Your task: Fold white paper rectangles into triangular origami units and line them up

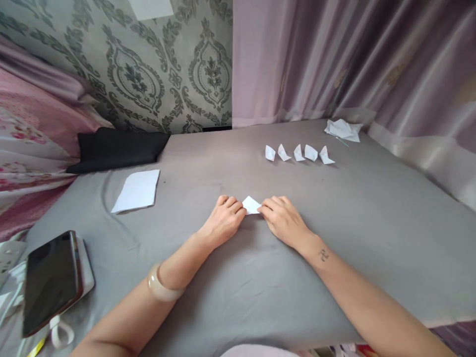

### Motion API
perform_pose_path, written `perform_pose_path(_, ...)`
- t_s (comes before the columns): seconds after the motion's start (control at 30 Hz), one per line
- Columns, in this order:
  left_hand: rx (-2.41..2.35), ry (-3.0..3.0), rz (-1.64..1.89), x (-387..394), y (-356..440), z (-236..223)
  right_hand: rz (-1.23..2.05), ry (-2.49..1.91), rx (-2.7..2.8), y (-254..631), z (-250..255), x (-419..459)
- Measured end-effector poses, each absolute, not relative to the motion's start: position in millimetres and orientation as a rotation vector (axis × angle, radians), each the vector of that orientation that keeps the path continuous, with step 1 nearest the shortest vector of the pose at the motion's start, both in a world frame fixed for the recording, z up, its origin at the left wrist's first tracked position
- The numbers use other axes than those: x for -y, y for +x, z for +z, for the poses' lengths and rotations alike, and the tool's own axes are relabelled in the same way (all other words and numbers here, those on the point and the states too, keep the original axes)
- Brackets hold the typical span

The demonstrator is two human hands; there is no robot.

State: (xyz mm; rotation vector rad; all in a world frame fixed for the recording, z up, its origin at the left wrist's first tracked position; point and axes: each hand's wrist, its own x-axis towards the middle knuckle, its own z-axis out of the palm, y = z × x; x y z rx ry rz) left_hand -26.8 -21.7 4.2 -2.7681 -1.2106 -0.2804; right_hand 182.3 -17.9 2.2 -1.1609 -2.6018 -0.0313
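A small folded piece of white paper (pixel 251 204) with a pointed top is held just above or on the grey cloth, near the middle of the view. My left hand (pixel 227 218) pinches its left corner, fingers curled closed. On the other side, my right hand (pixel 282 218) grips the right corner between thumb and fingers. Both fingertips partly cover the paper's ends. Farther back to the right, several small folded paper shapes (pixel 298 152) stand in a row.
At left lies a stack of white paper sheets (pixel 138 190), with a black cloth (pixel 121 148) behind it. A phone (pixel 50 282) rests near cables at the left edge. Crumpled white papers (pixel 342 130) sit at the back right, by the curtain (pixel 297 59). Grey cloth (pixel 372 213) covers the surface.
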Motion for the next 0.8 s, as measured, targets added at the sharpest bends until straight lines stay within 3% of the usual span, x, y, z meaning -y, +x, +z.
perform_pose_path(0.3, 2.037, -2.72, -0.644, 18, -32, -1, 0.821, -1.484, 2.077, 193, -4, 3)
perform_pose_path(0.5, 2.283, -2.79, -0.854, 14, -40, 3, 0.915, -1.487, 2.007, 194, -5, -3)
perform_pose_path(0.8, 2.355, -2.752, -0.809, 17, -39, 6, 0.911, -1.53, 1.994, 192, -2, -1)
